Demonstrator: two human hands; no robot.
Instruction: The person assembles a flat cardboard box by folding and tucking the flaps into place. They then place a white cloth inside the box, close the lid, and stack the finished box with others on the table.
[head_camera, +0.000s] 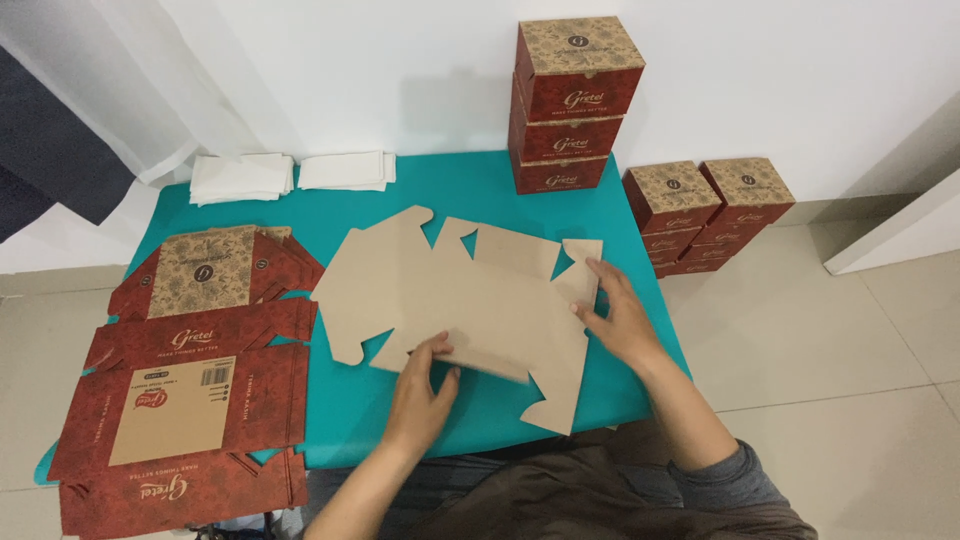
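So a flat brown box blank (470, 300) is laid plain side up on the teal table (470, 185), and both hands are on it. The near edge is pinched by the left hand (420, 390): the thumb is over the top of a panel that's being lifted a bit, and the fingers are tucked under it, so the hand is closed on the card. The right hand (615, 320) is spread mostly flat and pressed on the blank's right-side flap, fingers pointed away from the body; nothing is really gripped there, the card is just held down by an open palm.

Out past the left hand's wrist side, a stack of unfolded red blanks (190, 390) is spread printed side up, hanging partly over the table's edge. One of them shows a tan patterned panel, another a tan label patch. Beyond that stack, toward the wall, two piles of white paper (290, 175) are sat side by side.

Straight ahead of the right hand, up against the wall, three finished red boxes (575, 105) are stacked one on another on the table's far edge. Off to the right hand's outer side, down on the tiled floor (850, 360), two more short stacks of the same boxes (705, 215) are set next to each other, just beside the table.

The dark lap of the person's clothing can be seen below the hands.
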